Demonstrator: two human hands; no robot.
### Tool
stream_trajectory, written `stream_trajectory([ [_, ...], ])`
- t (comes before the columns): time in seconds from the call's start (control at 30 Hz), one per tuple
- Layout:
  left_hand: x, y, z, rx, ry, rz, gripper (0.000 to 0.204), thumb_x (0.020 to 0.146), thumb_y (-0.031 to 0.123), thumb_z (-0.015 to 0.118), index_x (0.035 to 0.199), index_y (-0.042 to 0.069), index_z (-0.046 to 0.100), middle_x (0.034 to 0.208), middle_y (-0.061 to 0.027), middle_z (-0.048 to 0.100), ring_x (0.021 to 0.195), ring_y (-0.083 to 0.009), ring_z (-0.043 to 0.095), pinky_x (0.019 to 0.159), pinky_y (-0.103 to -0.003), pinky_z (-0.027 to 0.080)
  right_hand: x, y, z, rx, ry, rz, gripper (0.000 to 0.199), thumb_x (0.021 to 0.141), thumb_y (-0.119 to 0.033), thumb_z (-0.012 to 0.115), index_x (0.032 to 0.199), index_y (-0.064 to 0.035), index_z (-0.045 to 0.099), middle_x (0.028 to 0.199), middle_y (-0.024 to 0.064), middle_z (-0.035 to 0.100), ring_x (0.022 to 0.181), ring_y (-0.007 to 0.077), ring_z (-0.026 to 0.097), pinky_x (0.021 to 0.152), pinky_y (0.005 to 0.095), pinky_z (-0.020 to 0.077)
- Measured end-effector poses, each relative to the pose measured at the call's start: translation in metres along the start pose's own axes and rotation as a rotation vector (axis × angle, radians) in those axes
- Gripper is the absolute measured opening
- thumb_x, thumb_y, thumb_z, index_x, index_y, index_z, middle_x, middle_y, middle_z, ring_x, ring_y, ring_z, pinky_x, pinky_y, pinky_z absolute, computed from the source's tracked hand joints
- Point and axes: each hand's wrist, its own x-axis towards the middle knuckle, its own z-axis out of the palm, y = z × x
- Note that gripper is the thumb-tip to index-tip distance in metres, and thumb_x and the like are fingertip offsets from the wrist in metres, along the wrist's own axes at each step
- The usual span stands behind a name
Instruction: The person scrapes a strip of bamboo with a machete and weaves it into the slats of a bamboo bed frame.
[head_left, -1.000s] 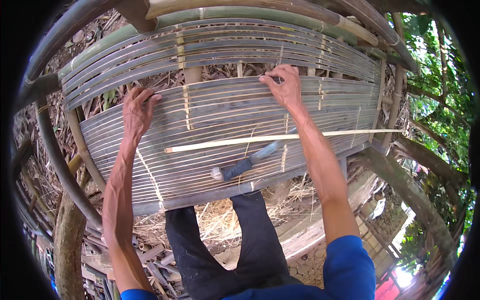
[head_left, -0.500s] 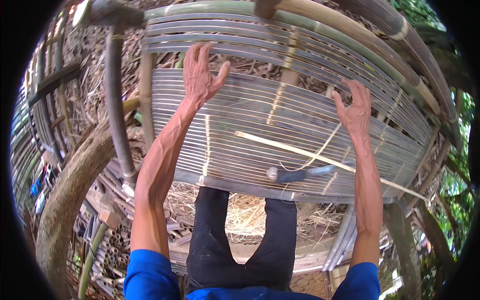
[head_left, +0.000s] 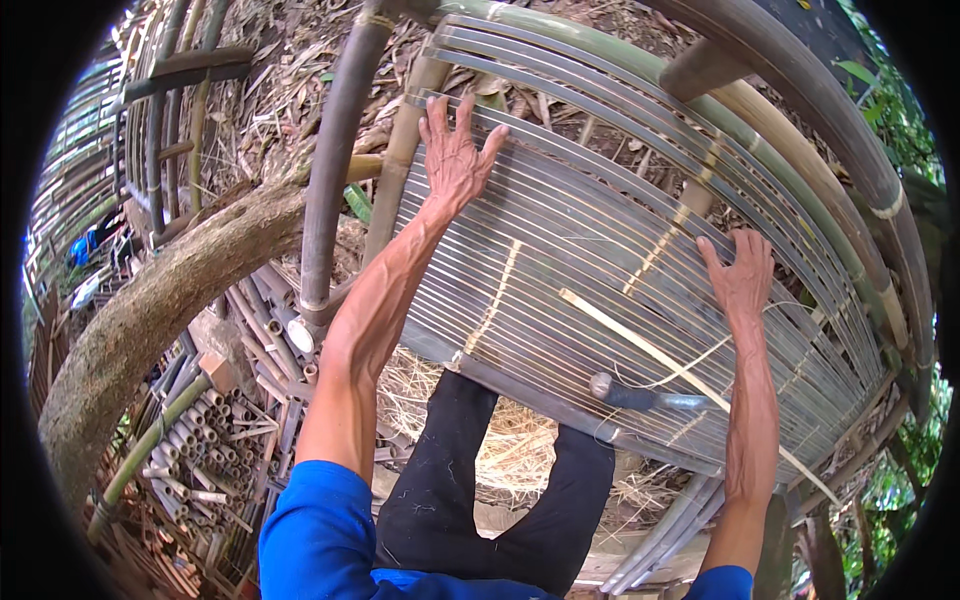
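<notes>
A bench-like platform of narrow grey-brown bamboo slats (head_left: 560,240) lies across the space in front of me. My left hand (head_left: 460,160) rests near its far left corner, fingers spread and fingertips over a bamboo slat (head_left: 560,140). Farther right, my right hand (head_left: 743,275) touches the slats with its thumb apart and fingers slightly bent. Neither hand is closed round anything. Between my hands and my legs lie a long pale bamboo strip (head_left: 640,345) and a knife (head_left: 640,398) with a dark handle. Part of the strip is hidden behind my right forearm.
Thick bamboo rails (head_left: 800,95) border the far side, and an upright bamboo post (head_left: 338,160) stands at left. A bent tree trunk (head_left: 170,290) curves past it. Cut bamboo pieces (head_left: 205,430) are heaped low at left. Straw (head_left: 515,450) covers the ground between my legs.
The view has swung, so the platform looks more tilted. A slat from the far group now lies closer to the near slats, under my left fingertips. The knife and pale strip still lie on the platform.
</notes>
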Motion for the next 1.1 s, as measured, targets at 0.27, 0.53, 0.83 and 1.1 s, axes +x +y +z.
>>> stream_trajectory([
  [0.27, 0.017, -0.011, 0.006, -0.045, -0.115, -0.113, 0.101, 0.096, 0.071, 0.046, 0.156, -0.006, 0.025, 0.163, -0.0327, 0.018, 0.153, -0.0464, 0.012, 0.124, -0.054, 0.009, 0.04, 0.004, -0.035, 0.35, -0.468, 0.24, 0.057, 0.082, -0.052, 0.079, 0.082, 0.0037, 0.067, 0.073, 0.0137, 0.064, 0.067, 0.0221, 0.055, 0.066, 0.0383, 0.0456],
  [0.53, 0.024, 0.003, -0.01, -0.207, -0.262, -0.1, 0.104, 0.095, 0.074, 0.044, 0.159, -0.004, 0.02, 0.164, -0.0321, 0.013, 0.155, -0.0454, 0.006, 0.126, -0.049, 0.007, 0.012, -0.012, -0.113, 0.215, -0.33, 0.222, 0.058, 0.083, -0.053, 0.078, 0.079, 0.005, 0.07, 0.062, 0.0118, 0.059, 0.061, 0.0197, 0.053, 0.062, 0.0389, 0.0449],
  [0.83, 0.014, 0.0, -0.001, -0.275, -0.37, -0.141, 0.104, 0.094, 0.075, 0.045, 0.16, 0.0, 0.019, 0.165, -0.0313, 0.012, 0.155, -0.0453, 0.004, 0.126, -0.051, 0.006, 0.01, -0.02, -0.124, 0.189, -0.413, 0.28, 0.06, 0.083, -0.053, 0.079, 0.082, 0.0061, 0.072, 0.068, 0.0143, 0.065, 0.064, 0.022, 0.058, 0.066, 0.039, 0.0477],
  [1.1, 0.005, -0.007, 0.01, -0.042, -0.325, -0.109, 0.092, 0.1, 0.07, 0.037, 0.161, 0.004, 0.019, 0.165, -0.0299, 0.012, 0.154, -0.0464, 0.006, 0.124, -0.058, 0.006, 0.008, 0.001, -0.07, 0.379, -0.356, 0.233, 0.058, 0.087, -0.051, 0.076, 0.108, 0.0026, 0.072, 0.099, 0.0186, 0.073, 0.092, 0.0231, 0.069, 0.087, 0.0378, 0.0521],
])
